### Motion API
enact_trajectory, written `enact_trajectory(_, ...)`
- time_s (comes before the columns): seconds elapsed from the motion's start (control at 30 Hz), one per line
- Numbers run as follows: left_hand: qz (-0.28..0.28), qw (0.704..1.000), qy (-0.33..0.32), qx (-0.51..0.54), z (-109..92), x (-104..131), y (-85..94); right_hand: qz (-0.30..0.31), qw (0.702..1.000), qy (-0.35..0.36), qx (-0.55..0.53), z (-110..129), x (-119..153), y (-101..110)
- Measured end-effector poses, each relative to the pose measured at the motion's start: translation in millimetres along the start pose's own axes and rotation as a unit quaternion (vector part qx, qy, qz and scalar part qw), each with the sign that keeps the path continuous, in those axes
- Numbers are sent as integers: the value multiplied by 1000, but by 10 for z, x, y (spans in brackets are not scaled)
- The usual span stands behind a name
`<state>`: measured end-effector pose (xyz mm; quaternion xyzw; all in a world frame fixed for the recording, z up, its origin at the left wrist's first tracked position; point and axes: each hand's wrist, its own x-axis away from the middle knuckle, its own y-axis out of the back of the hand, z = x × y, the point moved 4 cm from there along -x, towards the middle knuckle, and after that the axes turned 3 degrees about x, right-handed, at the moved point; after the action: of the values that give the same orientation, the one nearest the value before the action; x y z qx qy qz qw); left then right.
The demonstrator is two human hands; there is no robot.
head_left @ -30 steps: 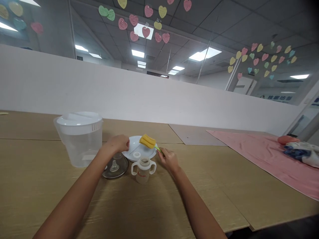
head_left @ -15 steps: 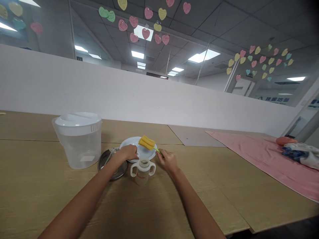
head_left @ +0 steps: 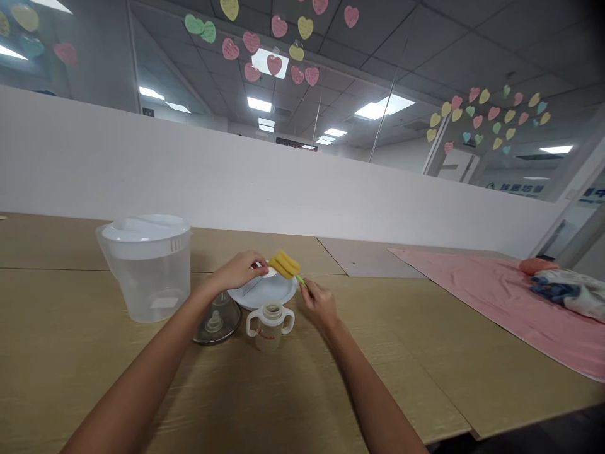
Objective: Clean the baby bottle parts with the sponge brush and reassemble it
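Note:
My right hand [head_left: 320,304] grips the green handle of a sponge brush [head_left: 285,264], whose yellow head is up over the white plate [head_left: 278,298]. Pinched in the fingers of my left hand [head_left: 242,270] is a small white round piece [head_left: 270,272], close beside the sponge; whether they touch I cannot tell. In front of the plate stands a lidless clear baby bottle [head_left: 268,333] with two white handles. To its left, partly behind my left forearm, is a round metal tray [head_left: 222,341] with a clear bottle teat [head_left: 214,322] in it.
A large clear pitcher [head_left: 155,284] with a white lid stands at the left. On the right a pink cloth [head_left: 477,293] covers part of the wooden table [head_left: 378,366], with bundled fabric [head_left: 571,287] on it. A low white wall [head_left: 265,183] runs along the back.
My left hand has lifted from the plate toward the sponge, and the white piece now shows in its fingers. The sponge head has shifted slightly right and up. The teat has come into view.

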<state>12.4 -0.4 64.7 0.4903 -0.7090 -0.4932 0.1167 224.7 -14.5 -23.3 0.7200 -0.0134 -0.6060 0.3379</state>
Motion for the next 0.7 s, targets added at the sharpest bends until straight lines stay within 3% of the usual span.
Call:
enact_trajectory(0.1, -19, 996, -7, 88, -117, 66, 112, -22, 1000, -13, 6, -21, -17, 26)
enact_trajectory(0.23, -5, 976, -13, 215, -222, 86, 103, -52, 998, -24, 25, -73, -21, 44)
enact_trajectory(0.37, -22, 956, -30, 290, -259, 46, 53, -40, 998, 34, 35, -27, -4, 38)
enact_trajectory(0.5, -153, 977, -12, 150, -186, 17, 112, -26, 994, 102, 33, 96, -8, 76)
enact_trajectory(0.57, -189, 979, 21, 68, -136, 32, 179, -37, 993, 108, 37, 124, -27, 113)
enact_trajectory(0.63, -185, 981, 56, 0, -100, 77, 268, -53, 993, 97, 41, 117, -47, 139)
enact_trajectory(0.7, -130, 985, 86, -74, -85, 147, 353, -63, 994, 78, 47, 89, -59, 145)
